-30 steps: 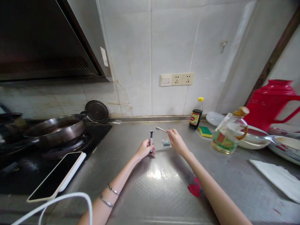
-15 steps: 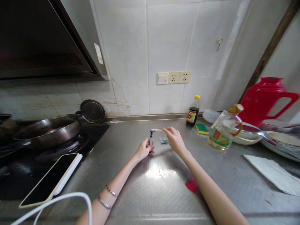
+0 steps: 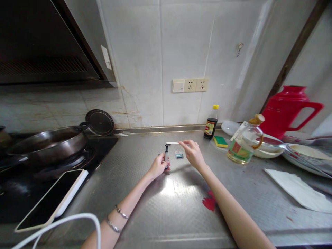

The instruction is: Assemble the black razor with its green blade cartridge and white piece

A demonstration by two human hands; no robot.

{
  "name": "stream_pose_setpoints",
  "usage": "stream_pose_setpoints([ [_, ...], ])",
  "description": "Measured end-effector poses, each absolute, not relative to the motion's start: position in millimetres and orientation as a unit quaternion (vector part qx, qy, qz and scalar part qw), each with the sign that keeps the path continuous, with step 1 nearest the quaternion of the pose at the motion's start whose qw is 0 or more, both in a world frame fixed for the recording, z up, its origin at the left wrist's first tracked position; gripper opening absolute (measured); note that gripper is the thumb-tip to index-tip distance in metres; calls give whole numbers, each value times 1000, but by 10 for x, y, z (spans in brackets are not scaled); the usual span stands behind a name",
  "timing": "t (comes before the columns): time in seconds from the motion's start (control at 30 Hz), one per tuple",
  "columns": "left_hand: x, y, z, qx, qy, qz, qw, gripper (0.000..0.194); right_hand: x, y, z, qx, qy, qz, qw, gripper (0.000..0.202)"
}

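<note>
My left hand (image 3: 158, 164) is closed around the upright grey handle of what looks like a razor (image 3: 166, 155), with a black neck at its top. From the right, my right hand (image 3: 192, 152) pinches one end of a slim white stick (image 3: 172, 143) held level. The stick's far end meets the top of the razor; a small dark part shows there, too small to make out. Between the hands, on the steel counter (image 3: 140, 148), lies a small clear plastic pack (image 3: 179, 155) with blue-green pieces in it.
Left are a stove with a steel pan (image 3: 52, 141) and a phone (image 3: 52, 200) with a white cable (image 3: 85, 215). Right stand a soy sauce bottle (image 3: 210, 126), a sponge (image 3: 220, 141), an oil jug (image 3: 242, 147), a red thermos (image 3: 287, 110), dishes (image 3: 306, 155) and a white paper (image 3: 295, 188).
The whole scene has shifted slightly left in view. Both hands keep nearly the same pose, the white stick's tip still at the razor's top.
</note>
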State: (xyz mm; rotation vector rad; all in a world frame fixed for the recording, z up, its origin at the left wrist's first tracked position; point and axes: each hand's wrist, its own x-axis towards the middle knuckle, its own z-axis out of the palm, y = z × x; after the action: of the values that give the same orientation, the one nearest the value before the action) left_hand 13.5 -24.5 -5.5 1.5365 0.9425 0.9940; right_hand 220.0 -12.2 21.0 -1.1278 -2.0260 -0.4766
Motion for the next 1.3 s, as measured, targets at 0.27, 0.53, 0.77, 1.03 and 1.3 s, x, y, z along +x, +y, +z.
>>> stream_pose_setpoints([
  [0.27,169,-279,-76,646,397,399,517,12,2192,-120,211,-441,-778,-191,405,49],
  [0.53,132,-273,32,656,374,424,500,13,2337,-106,217,-439,-791,-206,372,54],
  [0.77,178,-319,38,657,360,419,513,15,2229,-179,294,-431,-786,-212,390,58],
  [1.03,165,-323,72,642,355,422,533,20,2323,-131,233,-438,-779,-212,395,57],
  [1.3,202,-340,56,644,344,427,533,21,2220,-167,268,-427,-783,-206,403,58],
])
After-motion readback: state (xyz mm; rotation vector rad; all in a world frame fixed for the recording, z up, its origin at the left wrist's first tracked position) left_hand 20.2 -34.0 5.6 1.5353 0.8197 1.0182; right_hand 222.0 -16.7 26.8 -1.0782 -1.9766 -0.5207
